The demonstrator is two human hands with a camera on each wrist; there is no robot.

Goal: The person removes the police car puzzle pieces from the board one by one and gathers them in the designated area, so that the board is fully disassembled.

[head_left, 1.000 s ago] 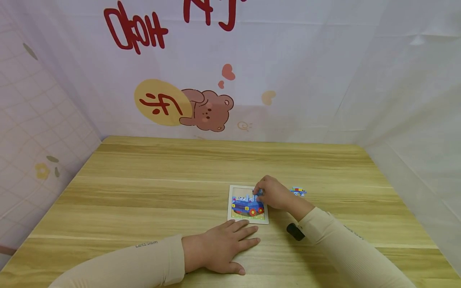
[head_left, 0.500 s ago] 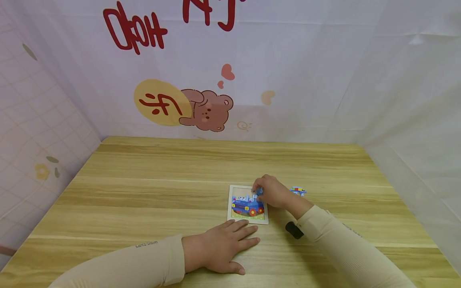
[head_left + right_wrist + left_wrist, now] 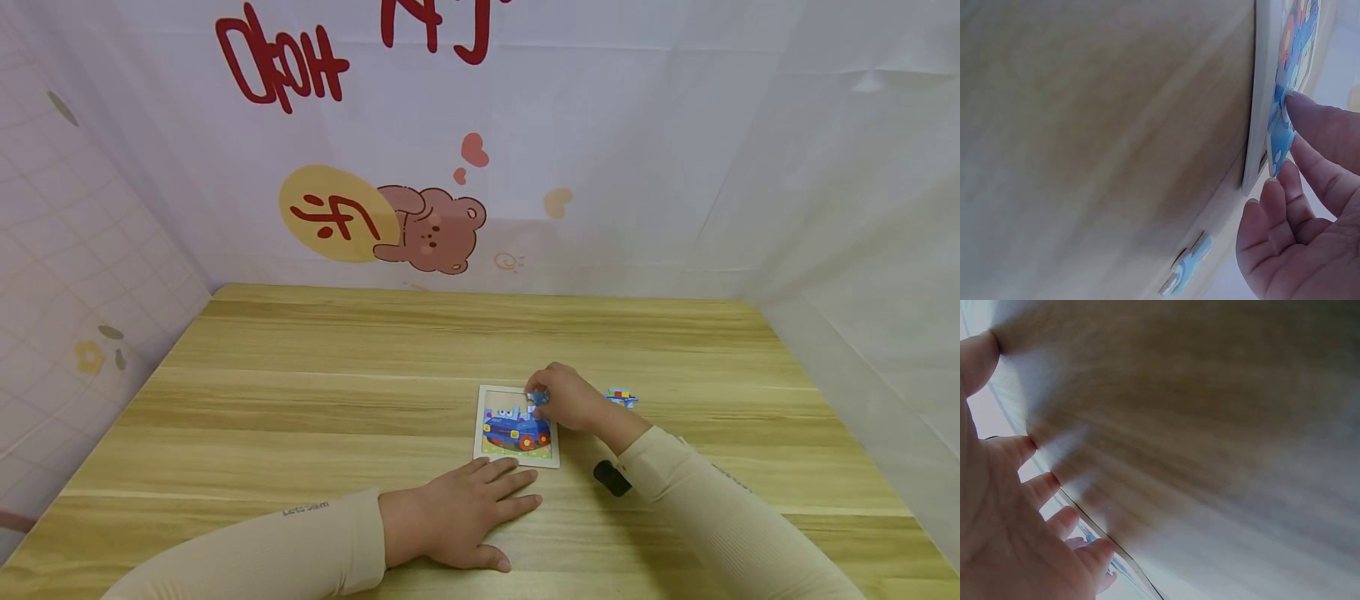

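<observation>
Thumb and fingers of your right hand (image 3: 572,400) pinch 1 small, flat, blue jigsaw piece (image 3: 1280,142) at the far right corner of a square, cream-rimmed puzzle tray (image 3: 479,427), which shows a blue cartoon vehicle (image 3: 513,430) with red wheels. Your left hand (image 3: 468,512) lies palm down, fingers spread, on the yellow-brown wood-grain table (image 3: 337,358), its farthest fingertips at the tray's near edge. To the tray's right, 1 loose multicoloured jigsaw piece (image 3: 621,398) rests on the table.

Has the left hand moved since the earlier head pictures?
No: judged against the printed bear and the puzzle tray, the left hand stays where it was.
</observation>
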